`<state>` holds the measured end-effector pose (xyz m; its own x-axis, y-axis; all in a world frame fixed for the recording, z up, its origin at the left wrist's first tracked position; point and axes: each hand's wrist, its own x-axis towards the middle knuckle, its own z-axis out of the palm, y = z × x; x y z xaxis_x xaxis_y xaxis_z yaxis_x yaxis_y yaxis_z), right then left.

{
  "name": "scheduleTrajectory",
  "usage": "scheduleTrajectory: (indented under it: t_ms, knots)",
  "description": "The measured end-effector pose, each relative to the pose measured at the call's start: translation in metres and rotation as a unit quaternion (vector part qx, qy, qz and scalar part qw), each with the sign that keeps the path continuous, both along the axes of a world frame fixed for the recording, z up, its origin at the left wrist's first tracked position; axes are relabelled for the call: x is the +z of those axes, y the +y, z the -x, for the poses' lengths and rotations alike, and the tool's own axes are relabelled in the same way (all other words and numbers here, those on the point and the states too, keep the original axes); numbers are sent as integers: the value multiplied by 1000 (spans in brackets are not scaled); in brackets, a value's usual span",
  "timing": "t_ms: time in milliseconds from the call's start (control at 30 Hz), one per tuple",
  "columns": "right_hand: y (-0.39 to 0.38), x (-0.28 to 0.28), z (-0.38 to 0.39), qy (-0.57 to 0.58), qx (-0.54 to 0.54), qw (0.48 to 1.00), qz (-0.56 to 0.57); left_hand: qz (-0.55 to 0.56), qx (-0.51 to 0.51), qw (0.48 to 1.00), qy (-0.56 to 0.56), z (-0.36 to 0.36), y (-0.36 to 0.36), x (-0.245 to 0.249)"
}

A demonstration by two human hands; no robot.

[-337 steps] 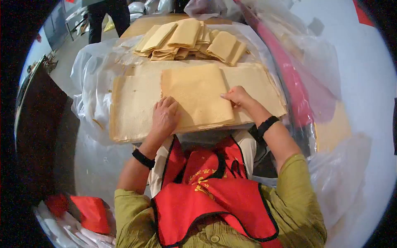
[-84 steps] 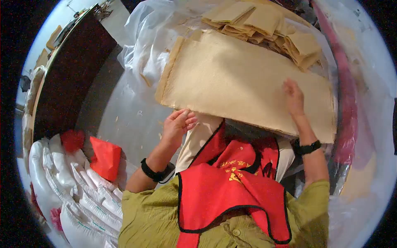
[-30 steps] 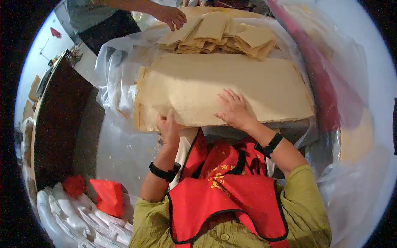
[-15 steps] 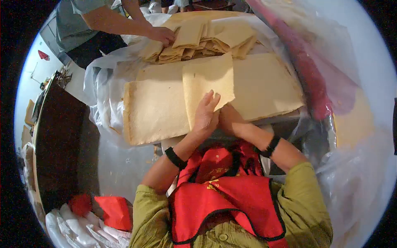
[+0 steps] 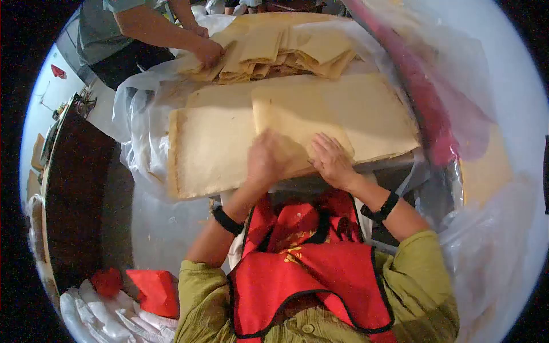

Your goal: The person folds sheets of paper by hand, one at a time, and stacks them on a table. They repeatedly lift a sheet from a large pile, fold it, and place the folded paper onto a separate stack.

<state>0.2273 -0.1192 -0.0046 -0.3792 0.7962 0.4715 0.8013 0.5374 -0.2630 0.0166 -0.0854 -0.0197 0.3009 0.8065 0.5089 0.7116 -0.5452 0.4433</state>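
Note:
A wide stack of pale yellow sheets [image 5: 214,137] lies on the table before me. On its middle rests a folded sheet [image 5: 297,111]. My right hand [image 5: 333,159] lies on the folded sheet's lower right part, fingers spread. Beside it, at the sheet's lower left edge, is my left hand [image 5: 267,157]; motion blur smears its fingers, so whether it holds anything is unclear. Beyond the stack several folded sheets [image 5: 263,46] sit in an overlapping pile.
At the upper left a co-worker's hand [image 5: 210,52] touches the pile's left end. Clear plastic film [image 5: 140,123] drapes round the table. A dark panel [image 5: 77,188] stands at the left. White bundles [image 5: 100,311] and a red cloth [image 5: 154,292] lie lower left.
The middle sheet's raised right part now lies flat, further right. My hands have moved apart, the right one onto the sheet. The co-worker's hand has shifted left.

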Motion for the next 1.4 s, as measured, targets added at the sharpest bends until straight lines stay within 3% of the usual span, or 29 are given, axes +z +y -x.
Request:
scheduleTrajectory:
  t_ms: [67,167,200,267,333,433,533,567,600,667,733,800,833,867,967,1033,1067,1100,1133,1167,1267,1300,1333,1400]
  knots:
    - [-6,-5,3,-28,-2,1000,-8,161,119,979,-37,15,7,32]
    - [-5,-3,3,-47,3,999,-11,235,132,961,-67,22,18,44]
    - [-5,-3,4,-44,7,999,-9,196,134,968,-86,23,26,32]
    - [-7,3,4,-46,6,999,9,343,94,897,-261,22,36,27]
    - [-13,16,6,-56,0,997,44,523,13,766,-373,28,51,33]
    - [-12,16,9,-24,4,997,67,508,4,700,-502,3,52,58]
    - [-7,5,19,-12,-67,998,-13,501,8,657,-563,-30,48,78]
    - [-1,4,18,61,-71,994,52,505,9,638,-581,-36,49,80]
    - [6,8,17,134,-74,981,116,507,-25,630,-588,-36,50,77]
    - [14,6,14,184,-83,971,129,514,-29,597,-615,-33,49,72]
    - [21,-1,12,132,-88,987,27,526,-22,575,-626,-24,48,62]
    - [38,6,-2,212,-35,976,36,541,-2,563,-624,-7,58,30]
    - [45,16,-10,250,-6,967,41,548,-17,561,-621,-4,60,26]
    - [52,29,-23,192,-136,968,93,553,-32,558,-618,0,61,23]
    - [59,102,-90,217,-258,939,71,551,-32,575,-604,0,60,18]
    - [30,176,-85,345,-199,917,33,547,-34,584,-599,-1,62,18]
    - [49,177,-104,450,-154,879,19,549,-42,581,-599,-1,64,16]
    - [42,180,-95,181,-229,956,-37,553,-52,579,-597,-2,65,14]
    - [30,186,-80,-105,-285,949,-87,549,-56,575,-604,-4,63,15]
    - [25,179,-67,-226,-282,922,-137,544,-59,571,-612,-4,60,17]
    - [41,123,-21,48,-94,989,-106,553,-101,530,-635,8,35,37]
    - [40,92,-1,83,-47,992,-77,563,-120,509,-639,13,25,44]
    - [28,80,16,-64,-64,995,34,559,-149,495,-648,15,16,50]
    - [29,2,33,-39,19,999,-22,546,-203,463,-668,20,3,57]
